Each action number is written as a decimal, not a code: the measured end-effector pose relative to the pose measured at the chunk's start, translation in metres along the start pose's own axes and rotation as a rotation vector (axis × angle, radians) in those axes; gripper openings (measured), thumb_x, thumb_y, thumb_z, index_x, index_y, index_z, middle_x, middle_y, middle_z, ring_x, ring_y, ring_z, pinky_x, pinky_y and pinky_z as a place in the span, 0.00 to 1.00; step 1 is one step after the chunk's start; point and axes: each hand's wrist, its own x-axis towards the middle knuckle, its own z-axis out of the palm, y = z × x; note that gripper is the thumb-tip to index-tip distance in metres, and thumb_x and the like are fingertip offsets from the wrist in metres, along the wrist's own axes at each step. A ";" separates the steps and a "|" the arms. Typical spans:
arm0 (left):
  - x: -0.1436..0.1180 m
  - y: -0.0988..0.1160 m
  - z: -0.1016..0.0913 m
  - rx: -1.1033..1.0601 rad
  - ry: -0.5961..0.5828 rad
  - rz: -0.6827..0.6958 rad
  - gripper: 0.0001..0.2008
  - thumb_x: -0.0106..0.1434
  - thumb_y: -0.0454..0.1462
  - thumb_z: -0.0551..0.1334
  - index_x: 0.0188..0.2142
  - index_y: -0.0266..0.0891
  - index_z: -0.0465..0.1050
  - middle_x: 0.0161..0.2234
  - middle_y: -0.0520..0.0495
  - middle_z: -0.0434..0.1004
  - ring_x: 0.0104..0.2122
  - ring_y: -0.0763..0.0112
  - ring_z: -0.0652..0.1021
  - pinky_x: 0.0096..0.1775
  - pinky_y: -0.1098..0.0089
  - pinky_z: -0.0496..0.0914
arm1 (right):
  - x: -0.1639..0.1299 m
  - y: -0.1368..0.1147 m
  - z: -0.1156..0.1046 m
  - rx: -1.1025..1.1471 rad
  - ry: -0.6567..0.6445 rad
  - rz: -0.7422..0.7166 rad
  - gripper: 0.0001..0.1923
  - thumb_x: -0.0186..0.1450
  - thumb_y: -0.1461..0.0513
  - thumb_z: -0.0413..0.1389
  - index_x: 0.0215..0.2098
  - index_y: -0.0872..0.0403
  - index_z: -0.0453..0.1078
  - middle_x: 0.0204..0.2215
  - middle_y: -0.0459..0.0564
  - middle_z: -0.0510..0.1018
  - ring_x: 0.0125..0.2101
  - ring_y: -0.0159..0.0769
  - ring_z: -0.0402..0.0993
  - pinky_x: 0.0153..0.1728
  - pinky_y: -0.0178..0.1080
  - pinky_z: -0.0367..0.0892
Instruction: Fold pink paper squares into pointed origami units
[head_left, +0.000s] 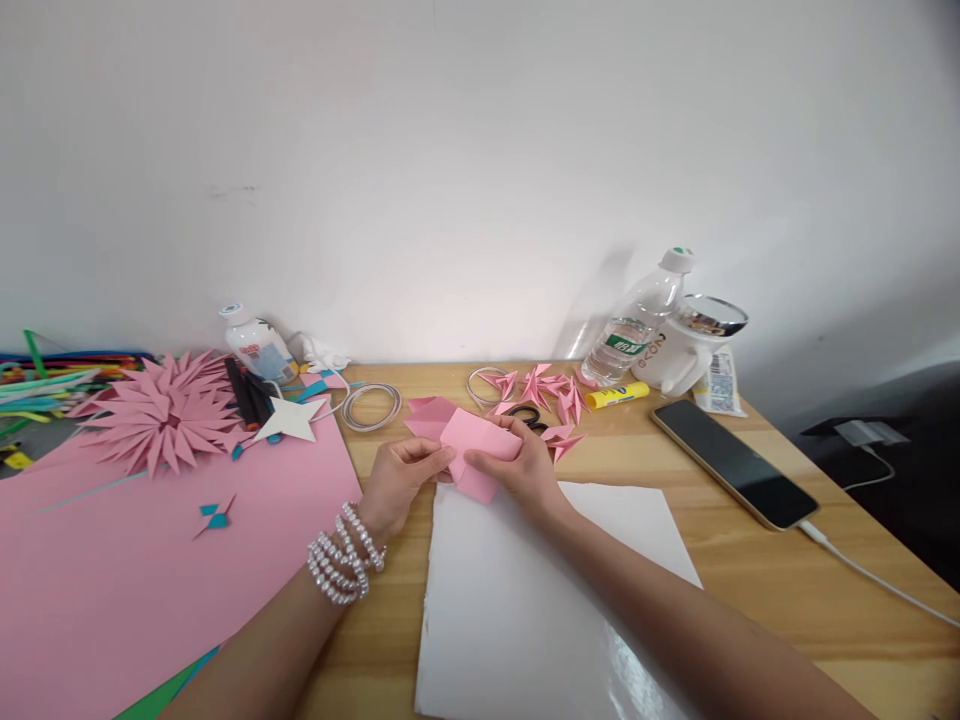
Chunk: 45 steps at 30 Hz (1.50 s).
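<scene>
Both my hands hold a folded piece of pink paper (pixel 474 448) just above the wooden table (pixel 750 560). My left hand (pixel 401 482), with pearl bracelets on its wrist, pinches the paper's left edge. My right hand (pixel 525 470) grips the right side with the thumb on top. Under my hands lies a white sheet (pixel 525 610). More pink paper (pixel 427 412) lies just behind the held piece.
A large pink sheet (pixel 135 560) with a pink paper flower (pixel 161 415) and white star (pixel 291 420) covers the left. Several small folded pink pieces (pixel 547 390), scissors, a glue stick (pixel 616 396), two bottles, a wire coil (pixel 371 405) and a charging phone (pixel 733 462) lie behind and right.
</scene>
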 end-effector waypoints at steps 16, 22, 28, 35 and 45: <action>0.000 0.004 0.001 0.015 -0.082 0.039 0.09 0.50 0.38 0.64 0.30 0.34 0.74 0.27 0.48 0.75 0.27 0.72 0.74 0.33 0.69 0.70 | 0.001 0.003 0.001 0.046 0.013 0.043 0.22 0.45 0.59 0.62 0.37 0.54 0.63 0.30 0.47 0.73 0.28 0.33 0.68 0.27 0.33 0.65; 0.000 -0.002 0.001 0.205 -0.093 0.040 0.11 0.49 0.41 0.64 0.21 0.34 0.70 0.20 0.52 0.71 0.23 0.73 0.74 0.28 0.72 0.69 | 0.002 0.005 0.000 0.087 0.019 0.063 0.23 0.45 0.62 0.62 0.38 0.54 0.62 0.30 0.47 0.72 0.28 0.33 0.68 0.27 0.33 0.65; 0.000 -0.003 -0.001 0.173 -0.088 0.018 0.13 0.48 0.41 0.65 0.17 0.34 0.67 0.17 0.53 0.70 0.21 0.72 0.74 0.27 0.72 0.69 | 0.001 0.003 0.002 0.038 0.028 0.039 0.23 0.44 0.61 0.62 0.37 0.55 0.62 0.31 0.47 0.71 0.29 0.33 0.67 0.27 0.33 0.64; -0.001 -0.002 0.001 0.104 -0.107 -0.057 0.13 0.48 0.42 0.65 0.19 0.34 0.67 0.18 0.54 0.70 0.21 0.73 0.74 0.29 0.69 0.72 | 0.002 0.004 0.001 0.044 0.053 0.039 0.24 0.44 0.59 0.63 0.38 0.55 0.62 0.30 0.48 0.73 0.28 0.34 0.68 0.28 0.34 0.65; -0.003 -0.003 0.006 0.177 -0.089 -0.083 0.15 0.48 0.44 0.65 0.20 0.34 0.65 0.16 0.47 0.75 0.17 0.70 0.75 0.21 0.72 0.70 | 0.001 0.007 0.002 0.145 0.085 0.089 0.23 0.45 0.58 0.63 0.37 0.55 0.62 0.29 0.47 0.73 0.27 0.34 0.68 0.28 0.35 0.65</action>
